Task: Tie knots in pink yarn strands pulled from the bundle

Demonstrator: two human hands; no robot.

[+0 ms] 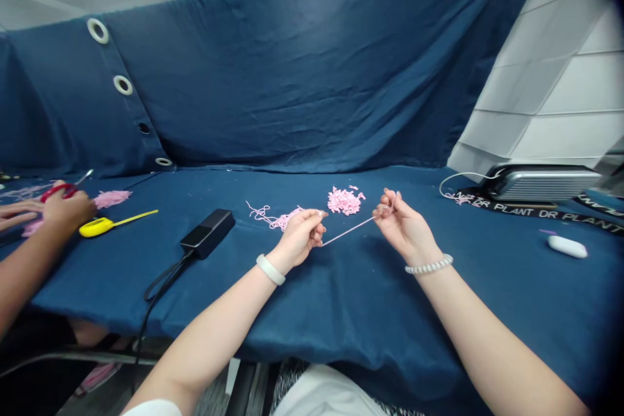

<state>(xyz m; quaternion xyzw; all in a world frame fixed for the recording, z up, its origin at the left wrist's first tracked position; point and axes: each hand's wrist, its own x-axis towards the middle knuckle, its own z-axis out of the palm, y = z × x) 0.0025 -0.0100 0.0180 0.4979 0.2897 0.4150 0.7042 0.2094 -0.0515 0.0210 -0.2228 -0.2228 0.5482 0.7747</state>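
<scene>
Left hand (298,238) and right hand (404,229) pinch taut pink yarn (348,231), curled fingers (312,225) hiding its ends.

A yarn strand (348,231) runs between our left grip (407,229) and right grip (298,239). Behind them on the counter (292,312) lies a pile of cut yarn (346,201), with a power adapter (207,233) leftward and a computer mouse (567,246) rightward.

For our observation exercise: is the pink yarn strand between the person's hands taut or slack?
Taut: the thin pink yarn strand runs straight, without sagging, between the fingers of the left hand and the right hand.
</scene>
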